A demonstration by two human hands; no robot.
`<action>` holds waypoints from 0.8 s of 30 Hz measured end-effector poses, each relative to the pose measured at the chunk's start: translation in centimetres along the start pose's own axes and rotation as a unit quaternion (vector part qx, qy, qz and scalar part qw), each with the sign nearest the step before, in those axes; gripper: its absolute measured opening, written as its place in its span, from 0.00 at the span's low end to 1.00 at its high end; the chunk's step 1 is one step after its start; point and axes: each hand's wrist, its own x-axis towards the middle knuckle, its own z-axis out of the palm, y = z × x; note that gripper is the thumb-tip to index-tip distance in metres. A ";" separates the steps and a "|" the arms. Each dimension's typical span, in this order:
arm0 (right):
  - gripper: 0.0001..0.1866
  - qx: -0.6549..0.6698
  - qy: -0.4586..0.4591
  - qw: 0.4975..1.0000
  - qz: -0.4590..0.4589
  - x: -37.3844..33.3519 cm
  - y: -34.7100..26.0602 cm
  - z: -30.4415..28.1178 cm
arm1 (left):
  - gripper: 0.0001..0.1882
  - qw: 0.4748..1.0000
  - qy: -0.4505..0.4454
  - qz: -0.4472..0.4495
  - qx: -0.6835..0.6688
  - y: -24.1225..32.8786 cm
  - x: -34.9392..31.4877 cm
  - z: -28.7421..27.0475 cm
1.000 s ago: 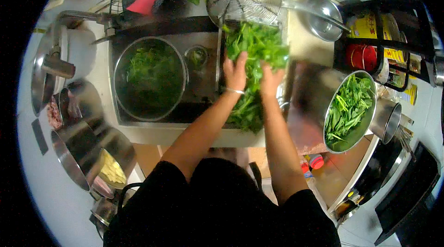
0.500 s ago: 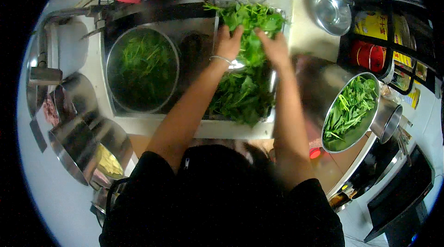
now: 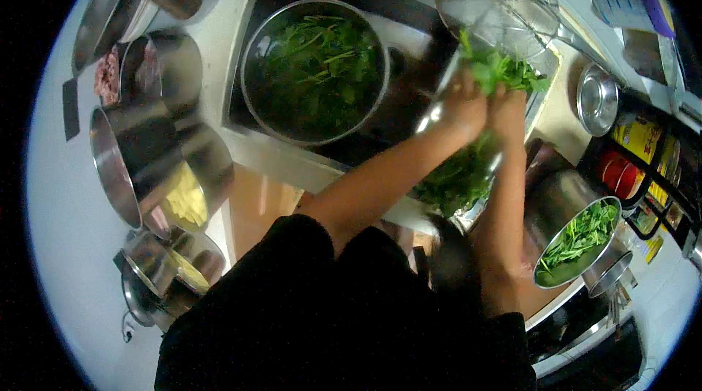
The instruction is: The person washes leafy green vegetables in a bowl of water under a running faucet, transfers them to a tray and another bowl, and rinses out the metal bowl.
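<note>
Head cam: L hand & R hand close tog. at a leafy bunch, over R part of sink, just below wire strainer. L fingers curled in on bunch, a bit blurred; R fingertips hidden by leaves, can't tell if pinching. More greens under wrists. Big round basin to L w/ greens in water; tilted metal pot to R w/ cut greens. Small metal bowl on bench, upper R.
</note>
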 end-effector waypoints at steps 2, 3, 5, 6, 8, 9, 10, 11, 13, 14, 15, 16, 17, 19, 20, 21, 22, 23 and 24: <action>0.17 0.087 0.033 0.995 -0.045 0.0 0.4 -1.2 | 0.25 0.998 -0.050 -0.031 -0.005 0.8 0.4 -1.5; 0.18 0.121 0.020 0.989 -0.078 0.3 0.7 -2.0 | 0.23 0.999 0.031 -0.025 -0.009 0.6 -0.1 -1.2; 0.19 0.043 -0.098 0.994 0.017 -0.5 -1.4 -6.0 | 0.19 0.998 -0.044 -0.022 0.027 2.2 -2.1 -5.4; 0.21 0.016 -0.057 0.998 0.034 -1.3 -3.7 -8.5 | 0.15 0.997 -0.078 -0.016 0.021 2.7 -2.6 -6.8; 0.24 -0.038 -0.016 0.998 0.052 -2.6 -4.8 -11.7 | 0.11 0.997 -0.019 0.066 0.029 3.8 -3.6 -8.2; 0.22 0.025 0.029 0.998 0.042 -3.4 -5.7 -12.9 | 0.11 0.995 0.010 0.096 0.013 4.3 -3.8 -8.9; 0.21 0.026 0.041 0.998 0.028 -3.7 -6.2 -13.9 | 0.09 0.990 0.066 0.121 0.016 4.6 -4.4 -9.5; 0.20 0.028 0.053 0.998 0.012 -3.7 -6.8 -14.7 | 0.08 0.982 0.122 0.145 0.021 4.7 -4.8 -10.0; 0.21 0.021 0.028 0.999 0.035 -3.6 -7.9 -14.7 | 0.07 0.970 0.188 0.153 -0.016 4.3 -4.9 -9.9; 0.21 0.031 0.027 0.999 0.014 -3.2 -6.9 -13.1 | 0.07 0.970 0.187 0.154 -0.025 3.8 -5.2 -10.3; 0.22 0.039 0.026 0.999 -0.001 -2.9 -5.1 -11.2 | 0.07 0.970 0.182 0.159 -0.035 3.2 -5.7 -10.6; 0.26 0.010 -0.054 0.986 -0.156 -2.1 -5.5 -9.9 | 0.07 0.966 0.183 0.175 -0.040 1.4 -6.2 -11.0; 0.25 -0.093 -0.033 0.983 -0.155 -3.5 -5.2 -10.0 | 0.07 0.965 0.188 0.175 -0.051 -0.4 -6.8 -11.0; 0.27 -0.007 0.047 0.994 -0.099 -3.3 -7.9 -10.9 | 0.07 0.984 0.144 0.095 -0.036 -3.7 -8.3 -12.7; 0.30 -0.011 0.049 0.997 -0.060 -3.2 -8.3 -11.5 | 0.07 0.983 0.151 0.085 -0.050 -5.7 -9.1 -13.2; 0.31 -0.038 0.026 0.993 -0.106 -3.0 -7.4 -11.2 | 0.07 0.982 0.155 0.082 -0.066 -7.6 -9.9 -13.7; 0.31 -0.065 0.001 0.987 -0.149 -2.8 -5.6 -10.2 | 0.07 0.984 0.146 0.054 -0.090 -9.2 -10.4 -14.0; 0.31 -0.097 -0.022 0.976 -0.192 -2.6 -4.7 -9.6 | 0.08 0.983 0.139 0.028 -0.117 -10.9 -10.8 -14.3; 0.34 -0.156 0.022 0.965 -0.211 -2.5 -4.7 -9.0 | 0.09 0.980 0.162 0.025 -0.116 -12.8 -11.3 -14.5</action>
